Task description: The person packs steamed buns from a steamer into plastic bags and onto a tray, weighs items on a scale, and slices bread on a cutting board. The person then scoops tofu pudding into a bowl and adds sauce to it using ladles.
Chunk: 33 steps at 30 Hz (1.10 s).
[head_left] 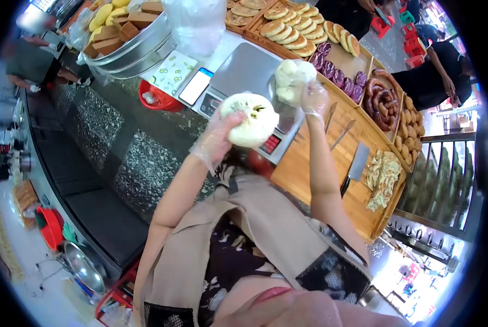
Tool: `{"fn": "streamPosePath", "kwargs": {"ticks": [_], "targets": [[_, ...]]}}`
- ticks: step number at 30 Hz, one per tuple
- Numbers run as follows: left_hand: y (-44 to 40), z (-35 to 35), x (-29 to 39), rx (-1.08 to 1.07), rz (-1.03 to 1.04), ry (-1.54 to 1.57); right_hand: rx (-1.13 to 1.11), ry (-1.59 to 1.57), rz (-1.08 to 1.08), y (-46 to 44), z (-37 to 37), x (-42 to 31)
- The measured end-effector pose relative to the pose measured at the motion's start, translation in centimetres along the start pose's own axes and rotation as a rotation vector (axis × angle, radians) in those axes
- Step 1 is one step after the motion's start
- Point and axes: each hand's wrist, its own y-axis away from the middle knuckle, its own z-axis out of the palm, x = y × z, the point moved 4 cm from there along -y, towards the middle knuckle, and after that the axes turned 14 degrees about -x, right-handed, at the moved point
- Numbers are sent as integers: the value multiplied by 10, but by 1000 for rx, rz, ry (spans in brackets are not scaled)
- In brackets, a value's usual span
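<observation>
In my left hand (218, 133), covered by a clear plastic glove, is a large white steamed bun (249, 122), its top pleated with dark filling showing. The thumb presses on top of it. My right hand (314, 99), also gloved, grips a clear plastic bag (294, 82) with pale buns inside. Both hands are above a counter scale (244, 68) with a steel pan. The scale's red keypad (271, 144) shows just below the bun. Left of the pan lies a phone (196, 86) with a lit screen.
A wooden board (309, 158) bears a cleaver (358, 161), tongs (342, 134) and a pile of shredded flatbread (384, 179). Behind are trays of flatbreads (287, 32), purple rolls (339, 76) and coiled sausage (383, 103). A steamer (140, 54) stands left; people stand beyond.
</observation>
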Motion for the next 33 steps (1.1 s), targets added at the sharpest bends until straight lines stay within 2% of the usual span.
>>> {"fn": "streamPosePath", "kwargs": {"ticks": [1, 3, 5, 6, 7, 8, 9, 10, 12, 13, 14, 15, 16, 17, 18, 19, 21, 23, 24, 26, 28, 29, 30, 32, 33], "targets": [[-11, -16, 13, 15, -9, -47, -11, -7, 23, -4, 9, -10], [-27, -43, 35, 79, -44, -161, 188, 50, 5, 12, 2, -43], [-42, -62, 45, 38, -130, -130, 284, -258, -221, 37, -16, -91], [-49, -70, 50, -4, -178, -97, -21, -830, -103, 44, -1, -108], [-55, -68, 52, -54, -203, -85, -241, -1146, -199, 47, 23, -123], [-56, -70, 52, 115, -228, -128, -580, -1738, -76, 55, 52, -140], [-65, -69, 60, 92, -193, -497, -657, -2135, 247, 68, 39, -170], [-76, -69, 70, 67, -147, -862, -671, -2381, 260, 63, 54, -172], [-94, -74, 90, -33, -56, -1115, -514, -2296, 297, 50, 60, -175], [-104, -79, 94, -107, -46, -1046, -496, -2302, 286, 44, 59, -179], [-113, -85, 101, -129, -50, -1051, -477, -2088, 251, 40, 48, -186], [-119, -86, 106, -258, -6, -1208, -452, -1874, 236, 43, 36, -196], [-129, -86, 114, -400, 56, -1364, -328, -1942, 289, 43, 24, -210], [-144, -82, 138, -407, 95, -1460, -201, -2118, 365, 49, 36, -207], [-159, -73, 175, -235, 344, -1627, -70, -2284, 432, 55, 50, -200], [-172, -65, 212, -40, 601, -1761, -35, -2273, 424, 60, 51, -203], [-205, -58, 271, 109, 910, -1986, 210, -2447, 171, 63, 42, -209], [-267, -96, 284, -317, 504, -2059, 273, -2444, 127, 69, 35, -216], [-275, -97, 295, -327, 515, -2051, 303, -2456, 88, 70, 32, -219], [-296, -118, 306, -284, -268, -1139, 322, -2474, 3, 73, 34, -219], [-323, -151, 322, -221, -152, -1079, 289, -2460, -150, 73, 34, -225], [-327, -151, 329, -271, 5, -1210, 268, -2511, -180, 73, 33, -226], [-316, -139, 324, -275, 7, -1215, 273, -2513, -185, 73, 35, -225], [-279, -96, 306, -543, 647, -1841, 345, -2525, -75, 75, 42, -219], [-286, -99, 300, -513, 411, -2020, 339, -2530, -74, 75, 43, -216]]}}
